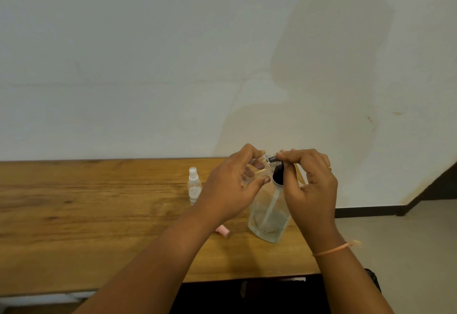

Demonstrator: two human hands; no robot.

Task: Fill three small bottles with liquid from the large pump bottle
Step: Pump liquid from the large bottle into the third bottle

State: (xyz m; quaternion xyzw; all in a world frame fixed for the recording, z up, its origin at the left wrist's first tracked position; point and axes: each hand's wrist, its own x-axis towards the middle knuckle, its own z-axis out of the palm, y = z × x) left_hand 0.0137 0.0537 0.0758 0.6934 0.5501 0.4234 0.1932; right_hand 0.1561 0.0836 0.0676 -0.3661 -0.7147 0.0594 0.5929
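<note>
Small spray bottle (193,185) with a white cap stands upright on the wooden table (99,214), just left of the hands. A pink cap (224,231) lies on its side nearer the front edge, partly hidden by the left forearm. The left hand (230,187) curls its fingers and thumb round a clear little bottle (265,170), held tilted with its mouth at the black nozzle. The pump bottle (269,217) stands on the table below, partly filled. The right hand (309,185) pinches the nozzle from above.
</note>
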